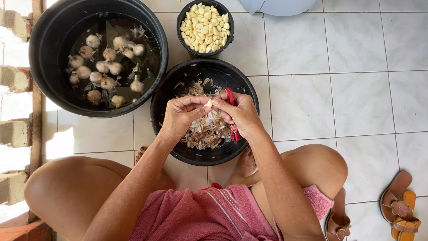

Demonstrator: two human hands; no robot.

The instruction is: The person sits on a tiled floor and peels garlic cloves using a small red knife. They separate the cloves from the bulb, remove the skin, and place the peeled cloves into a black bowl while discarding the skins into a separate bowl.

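Observation:
Both my hands meet over a black bowl [169,96] holding a heap of papery garlic skins [206,131]. My left hand [180,115] and my right hand [243,114] pinch one pale garlic clove [208,103] between their fingertips. My right hand also grips a small red-handled knife [231,99], whose handle pokes out above and below the fist. A smaller black bowl [183,13] at the top is full of peeled cloves [205,27]. A large black tub [44,53] at the left holds water with several whole garlic bulbs [104,67] floating in it.
I sit low on a white tiled floor [356,98], knees apart, in pink cloth [209,214]. Brown sandals [399,207] lie at the right, another [336,218] by my right leg. A brick wall [15,134] runs along the left. A pale object [281,5] sits at the top edge.

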